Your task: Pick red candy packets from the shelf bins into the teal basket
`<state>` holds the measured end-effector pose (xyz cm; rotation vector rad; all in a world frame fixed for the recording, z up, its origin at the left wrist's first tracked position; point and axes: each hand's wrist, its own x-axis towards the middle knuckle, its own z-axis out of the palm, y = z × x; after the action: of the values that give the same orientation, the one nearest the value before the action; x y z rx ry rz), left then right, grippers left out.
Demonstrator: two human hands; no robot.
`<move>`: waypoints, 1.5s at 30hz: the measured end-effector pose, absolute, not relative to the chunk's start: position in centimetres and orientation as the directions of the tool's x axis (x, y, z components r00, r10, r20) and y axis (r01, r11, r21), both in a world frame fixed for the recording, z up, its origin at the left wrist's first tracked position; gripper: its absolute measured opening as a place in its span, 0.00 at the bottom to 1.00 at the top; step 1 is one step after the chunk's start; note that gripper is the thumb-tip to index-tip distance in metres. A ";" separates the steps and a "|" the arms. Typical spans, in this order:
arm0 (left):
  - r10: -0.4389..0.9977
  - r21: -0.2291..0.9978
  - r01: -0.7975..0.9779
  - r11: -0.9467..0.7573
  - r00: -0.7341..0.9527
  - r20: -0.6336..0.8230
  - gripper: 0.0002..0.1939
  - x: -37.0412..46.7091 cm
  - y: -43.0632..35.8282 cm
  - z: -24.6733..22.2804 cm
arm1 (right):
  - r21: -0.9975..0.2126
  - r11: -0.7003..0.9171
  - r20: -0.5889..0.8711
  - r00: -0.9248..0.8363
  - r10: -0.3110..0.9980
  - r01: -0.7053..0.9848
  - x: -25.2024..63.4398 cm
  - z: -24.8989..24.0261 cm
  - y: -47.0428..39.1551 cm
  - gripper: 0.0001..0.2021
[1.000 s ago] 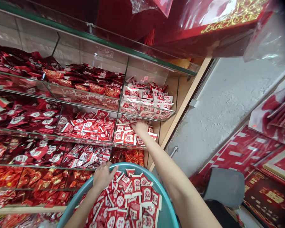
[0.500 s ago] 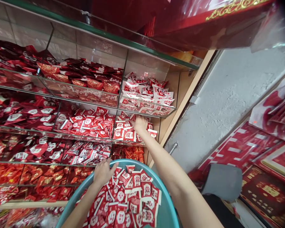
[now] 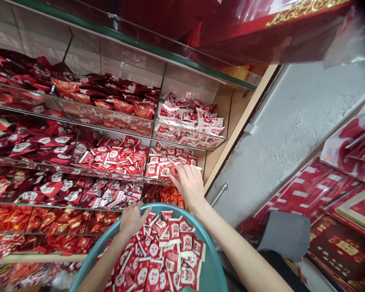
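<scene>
My left hand [image 3: 133,219] is closed over the back rim of a teal plastic basin [image 3: 216,253], thumb inside and fingers outside. Small red-and-white candy packets [image 3: 153,275] with printed figures fill much of the basin. In front of the small shelf compartment at the right, my right hand [image 3: 190,182] is closed, with a red candy packet [image 3: 174,171] showing at its fingertips. Whether it grips more than one is hidden. Similar packets [image 3: 153,170] lie in that compartment, just behind my right hand.
Glass shelves [image 3: 134,46] with clear dividers hold rows of red, dark red and orange wrapped sweets [image 3: 53,186]. A wooden side panel [image 3: 243,129] and a grey wall [image 3: 295,117] stand to the right. A grey chair back [image 3: 284,233] and red boxes [image 3: 340,251] are at lower right.
My right hand has drawn back out of the compartment, toward me and slightly down, with a red packet at its fingertips. My left hand stays on the basin's rim.
</scene>
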<state>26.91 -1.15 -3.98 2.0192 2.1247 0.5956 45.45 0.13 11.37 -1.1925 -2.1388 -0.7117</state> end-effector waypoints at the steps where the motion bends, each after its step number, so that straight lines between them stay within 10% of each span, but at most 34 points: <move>1: 0.984 0.384 0.923 0.022 -0.087 0.153 0.23 26.9 -1.2 -3.9 | 0.124 0.499 0.719 -0.424 0.550 0.858 46.0 10.3 -1.2 0.15; 11: 0.985 0.380 0.925 0.014 -0.078 0.154 0.24 26.9 -1.2 -4.0 | -0.587 0.322 0.415 -0.065 0.908 0.743 49.7 -0.4 -4.1 0.13; 24: 0.985 0.374 0.927 0.010 -0.073 0.154 0.24 26.8 -1.1 -3.9 | -0.261 0.327 0.310 -0.241 0.920 0.908 51.4 -0.3 -2.2 0.13; 45: 0.987 0.414 0.910 0.019 -0.083 0.138 0.23 26.7 -1.1 -3.8 | -0.259 0.294 0.268 -0.223 0.937 0.920 49.7 -1.0 -2.0 0.10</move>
<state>26.74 -1.10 -3.84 1.9879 2.0981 0.6018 49.70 -2.00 -1.01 -1.6701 -2.1986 0.0633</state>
